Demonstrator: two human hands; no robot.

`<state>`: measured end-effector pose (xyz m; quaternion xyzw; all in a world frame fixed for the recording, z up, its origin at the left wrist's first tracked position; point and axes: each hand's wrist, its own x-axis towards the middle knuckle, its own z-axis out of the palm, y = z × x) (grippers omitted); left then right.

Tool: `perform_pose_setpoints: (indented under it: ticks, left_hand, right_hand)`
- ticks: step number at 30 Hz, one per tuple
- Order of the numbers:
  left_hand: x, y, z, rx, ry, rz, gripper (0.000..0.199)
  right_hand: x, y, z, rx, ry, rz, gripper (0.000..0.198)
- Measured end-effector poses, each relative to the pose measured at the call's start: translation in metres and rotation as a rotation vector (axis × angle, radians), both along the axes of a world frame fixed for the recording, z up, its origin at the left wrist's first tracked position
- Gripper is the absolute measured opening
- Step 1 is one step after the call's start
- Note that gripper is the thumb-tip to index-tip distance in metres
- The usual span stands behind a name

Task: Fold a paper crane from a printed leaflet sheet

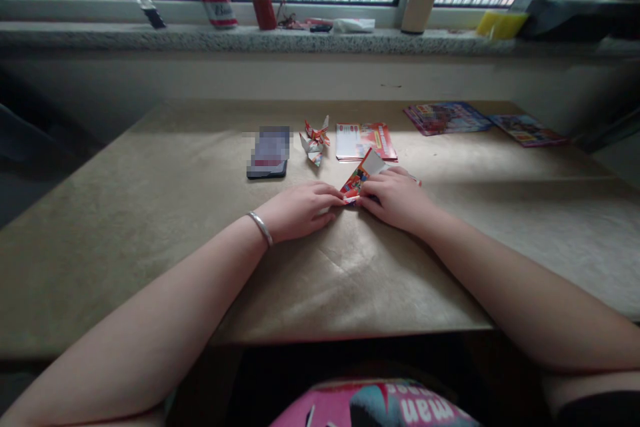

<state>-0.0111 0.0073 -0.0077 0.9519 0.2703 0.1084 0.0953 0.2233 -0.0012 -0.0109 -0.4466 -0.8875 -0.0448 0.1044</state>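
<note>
A partly folded sheet of printed paper [356,180], red with white areas, lies on the table between my hands. My left hand [307,208], with a silver bangle at its wrist, pinches the paper's near left corner with the fingertips. My right hand [395,195] rests over the paper's right side, fingers curled and pressing its near edge; part of the sheet is hidden beneath it. Just beyond stands a folded paper crane [316,140] in white and red. Beside it is a small stack of red-and-white printed sheets [365,141].
A phone [270,152] lies left of the crane, its screen blurred. Colourful printed leaflets [447,118] and another leaflet [527,129] are at the back right. On the stone windowsill [300,41] stand a red-and-white can [215,0], a red lighter-like object [264,10] and a yellow item [501,25].
</note>
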Motion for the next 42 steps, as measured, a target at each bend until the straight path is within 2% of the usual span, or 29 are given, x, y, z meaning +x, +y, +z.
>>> perform_pose_setpoints:
  ticks: [7,12,20,28,42]
  left_hand:
    - [0.001,0.001,-0.001,0.054,-0.011,0.044,0.028]
    - [0.005,0.001,-0.006,0.195,0.016,0.061,0.034]
    - [0.011,-0.001,-0.007,0.408,0.095,0.010,0.029]
    - [0.015,-0.007,-0.002,0.451,0.158,0.073,0.029]
    - [0.018,-0.009,0.000,0.478,0.171,0.084,0.028]
  right_hand:
    - [-0.002,0.010,-0.006,-0.079,0.099,-0.152,0.026]
    - [-0.003,0.015,-0.010,-0.118,0.127,-0.187,0.022]
    - [-0.002,0.018,-0.010,-0.153,0.133,-0.209,0.024]
    - [-0.002,0.018,-0.012,-0.155,0.147,-0.217,0.025]
    - [-0.004,0.016,-0.010,-0.150,0.132,-0.240,0.024]
